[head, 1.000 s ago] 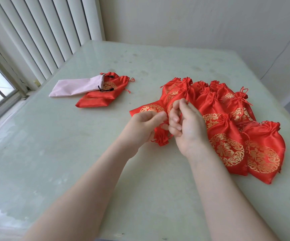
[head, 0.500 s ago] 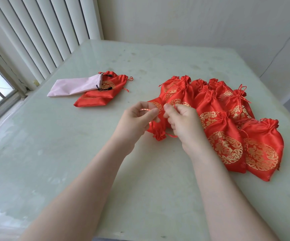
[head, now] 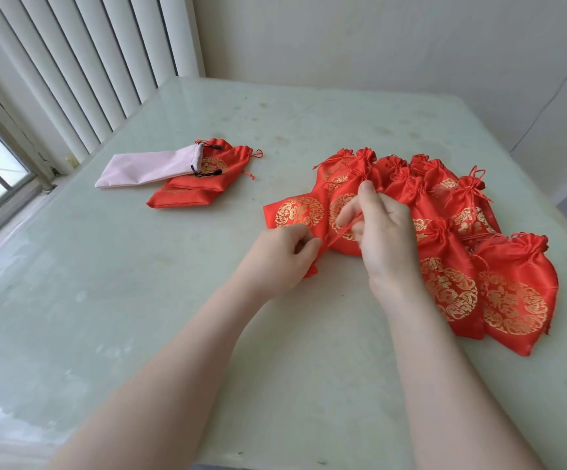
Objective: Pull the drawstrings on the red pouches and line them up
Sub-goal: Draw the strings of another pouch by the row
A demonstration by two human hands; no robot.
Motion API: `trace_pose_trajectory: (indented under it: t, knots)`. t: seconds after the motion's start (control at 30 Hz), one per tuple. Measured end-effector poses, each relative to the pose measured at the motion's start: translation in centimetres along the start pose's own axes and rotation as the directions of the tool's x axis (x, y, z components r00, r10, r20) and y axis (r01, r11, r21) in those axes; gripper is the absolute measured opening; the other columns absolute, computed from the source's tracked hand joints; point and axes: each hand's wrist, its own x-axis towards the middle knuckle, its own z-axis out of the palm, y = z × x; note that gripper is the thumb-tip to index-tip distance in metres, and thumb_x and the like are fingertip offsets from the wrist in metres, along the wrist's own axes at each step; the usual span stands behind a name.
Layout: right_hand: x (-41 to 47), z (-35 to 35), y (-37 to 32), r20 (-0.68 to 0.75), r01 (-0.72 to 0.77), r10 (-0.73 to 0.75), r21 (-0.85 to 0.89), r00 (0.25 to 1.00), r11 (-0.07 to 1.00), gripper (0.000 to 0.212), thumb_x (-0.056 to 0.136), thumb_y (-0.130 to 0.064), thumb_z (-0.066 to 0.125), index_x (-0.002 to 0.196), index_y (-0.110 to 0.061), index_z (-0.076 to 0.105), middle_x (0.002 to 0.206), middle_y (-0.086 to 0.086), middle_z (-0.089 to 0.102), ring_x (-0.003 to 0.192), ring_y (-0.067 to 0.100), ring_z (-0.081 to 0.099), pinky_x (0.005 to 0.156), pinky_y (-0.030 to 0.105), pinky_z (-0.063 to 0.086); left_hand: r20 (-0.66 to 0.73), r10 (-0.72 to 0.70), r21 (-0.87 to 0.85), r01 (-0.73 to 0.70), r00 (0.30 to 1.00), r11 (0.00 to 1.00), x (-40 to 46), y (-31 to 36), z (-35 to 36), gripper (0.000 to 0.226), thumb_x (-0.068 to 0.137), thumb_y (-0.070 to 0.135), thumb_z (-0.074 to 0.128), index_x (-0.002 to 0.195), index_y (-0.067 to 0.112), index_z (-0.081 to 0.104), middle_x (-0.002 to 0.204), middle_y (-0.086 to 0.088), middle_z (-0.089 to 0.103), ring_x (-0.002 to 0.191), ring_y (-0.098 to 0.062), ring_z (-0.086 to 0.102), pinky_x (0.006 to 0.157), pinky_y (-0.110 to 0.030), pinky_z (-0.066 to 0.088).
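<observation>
A red pouch with a gold emblem (head: 298, 213) lies at the left end of an overlapping row of several cinched red pouches (head: 513, 293) on the right half of the table. My left hand (head: 280, 257) pinches this pouch's gathered neck near the table. My right hand (head: 379, 228) pinches its thin red drawstring (head: 342, 232), stretched taut between the two hands. Two more red pouches (head: 200, 184) lie stacked at the far left, their necks loose.
A pale pink pouch (head: 149, 169) with a black cord lies across the far-left red ones. The pale green glass table (head: 105, 300) meets a window and vertical blinds (head: 82, 62) on the left and a white wall at the back.
My hands have moved apart: the right hand rose up and right, drawing the string out, while the left hand stayed low on the pouch's neck.
</observation>
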Motion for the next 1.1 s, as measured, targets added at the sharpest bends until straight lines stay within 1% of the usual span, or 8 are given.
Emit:
trace_pose_trajectory:
  t: [0.1, 0.3, 0.4, 0.47, 0.63, 0.77, 0.97, 1.1]
  knots:
    - [-0.3, 0.4, -0.3, 0.236, -0.13, 0.055, 0.313, 0.97, 0.941, 0.043, 0.101, -0.022, 0.034, 0.066, -0.009, 0.056, 0.041, -0.01, 0.033, 0.038, 0.003, 0.027, 0.039, 0.017, 0.019, 0.017, 0.106, 0.038, -0.107, 0.994, 0.994, 0.0, -0.2, 0.0, 0.018, 0.089, 0.016, 0.048, 0.072, 0.014, 0.053, 0.068, -0.007, 0.068, 0.067, -0.022, 0.063, 0.067, -0.037, 0.049]
    - [-0.5, 0.4, 0.0, 0.495, -0.114, -0.104, 0.39, 0.863, 0.914, 0.025, 0.088, -0.026, 0.041, 0.097, -0.017, 0.062, 0.061, -0.006, 0.059, 0.062, 0.008, 0.051, 0.061, 0.02, 0.038, -0.016, 0.265, 0.109, -0.262, 0.964, 0.959, -0.3, -0.4, -0.2, 0.026, 0.085, 0.034, 0.042, 0.082, 0.016, 0.06, 0.057, 0.006, 0.06, 0.053, -0.008, 0.055, 0.059, -0.028, 0.046]
    - [-0.2, 0.3, 0.5, 0.401, -0.07, -0.077, 0.339, 0.913, 0.938, 0.036, 0.084, -0.02, 0.051, 0.119, -0.027, 0.046, 0.08, -0.003, 0.062, 0.072, 0.006, 0.056, 0.068, 0.017, 0.042, -0.022, 0.212, 0.04, -0.211, 0.977, 0.977, -0.2, -0.4, -0.1, 0.033, 0.095, 0.026, 0.047, 0.066, 0.012, 0.054, 0.053, 0.005, 0.06, 0.047, 0.0, 0.053, 0.051, -0.015, 0.04]
    - [0.0, 0.1, 1.0, 0.303, 0.064, -0.097, 0.117, 0.948, 0.991, 0.044, 0.086, -0.007, 0.054, 0.124, -0.025, 0.043, 0.088, -0.003, 0.06, 0.077, 0.002, 0.055, 0.073, 0.012, 0.043, -0.017, 0.074, -0.093, -0.075, 0.997, 0.993, 0.0, -0.1, -0.2, 0.033, 0.093, 0.017, 0.051, 0.062, 0.007, 0.053, 0.046, 0.009, 0.055, 0.042, 0.001, 0.047, 0.046, -0.012, 0.032]
    - [0.1, -0.7, 1.2, 0.404, 0.291, -0.148, -0.32, 0.903, 0.902, 0.041, 0.079, 0.008, 0.047, 0.107, -0.016, 0.065, 0.092, -0.008, 0.065, 0.087, -0.007, 0.058, 0.078, 0.004, 0.04, 0.034, -0.127, -0.505, 0.127, 0.991, 0.854, 0.3, 0.2, -0.5, 0.03, 0.093, 0.008, 0.045, 0.064, 0.009, 0.051, 0.038, 0.012, 0.034, 0.037, -0.004, 0.03, 0.041, -0.016, 0.027]
    - [0.1, -0.6, 1.6, 0.497, 0.448, -0.199, -0.453, 0.845, 0.771, 0.022, 0.084, -0.005, 0.058, 0.101, -0.015, 0.069, 0.096, -0.003, 0.069, 0.094, 0.013, 0.061, 0.088, 0.026, 0.045, 0.044, -0.18, -0.563, 0.173, 0.983, 0.808, 0.3, 0.3, -0.8, 0.034, 0.094, 0.009, 0.043, 0.06, 0.01, 0.046, 0.04, 0.008, 0.029, 0.038, -0.009, 0.025, 0.037, -0.016, 0.024]
    - [0.2, -0.8, 1.1, 0.377, 0.333, -0.184, -0.381, 0.908, 0.863, 0.011, 0.089, -0.012, 0.057, 0.083, -0.016, 0.065, 0.073, -0.002, 0.061, 0.063, 0.009, 0.05, 0.062, 0.015, 0.038, 0.07, -0.152, -0.514, 0.166, 0.986, 0.842, 0.3, 0.3, -0.7, 0.036, 0.095, 0.013, 0.044, 0.059, 0.011, 0.047, 0.044, 0.005, 0.035, 0.04, -0.013, 0.037, 0.041, -0.019, 0.032]
    - [0.1, -0.9, 0.8, 0.418, 0.323, -0.161, -0.353, 0.894, 0.878, 0.018, 0.088, -0.007, 0.054, 0.074, -0.017, 0.059, 0.064, -0.007, 0.058, 0.063, 0.014, 0.051, 0.059, 0.018, 0.039, 0.206, -0.142, -0.549, 0.235, 0.968, 0.802, 0.1, 0.5, -1.2, 0.033, 0.097, 0.018, 0.045, 0.066, 0.008, 0.054, 0.051, 0.0, 0.051, 0.049, -0.014, 0.06, 0.058, -0.025, 0.054]
